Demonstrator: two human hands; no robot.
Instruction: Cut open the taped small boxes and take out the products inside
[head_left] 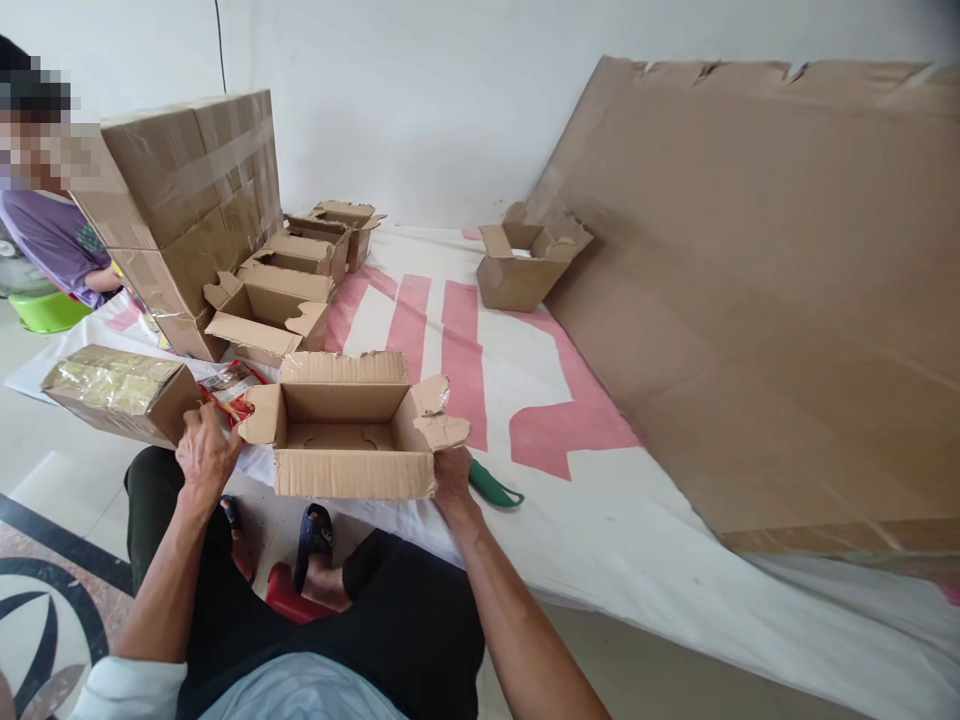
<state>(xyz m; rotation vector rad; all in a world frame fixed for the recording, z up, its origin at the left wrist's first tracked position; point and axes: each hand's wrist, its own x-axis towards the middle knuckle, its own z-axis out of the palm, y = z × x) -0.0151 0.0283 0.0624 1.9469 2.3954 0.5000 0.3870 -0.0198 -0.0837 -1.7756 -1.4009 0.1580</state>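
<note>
In front of me an open cardboard box (352, 474) sits at the table edge, its flaps folded outward and no contents showing inside. My right hand (454, 475) grips its right side, the fingers mostly hidden behind the torn flap. My left hand (204, 450) is by the box's left flap, fingers bent and apart, with nothing visible in the grasp. Just beyond those fingers lie red printed packets (238, 408), partly covered. A taped carton (116, 390) stands on the left, close to the same hand.
Several open boxes (274, 312) line up beside a tall stack of taped cartons (180, 190). Another open box (517, 275) stands farther back. A large cardboard sheet (757, 300) leans at right. A green-handled tool (495, 485) lies near the edge. Another person (52, 235) is at far left.
</note>
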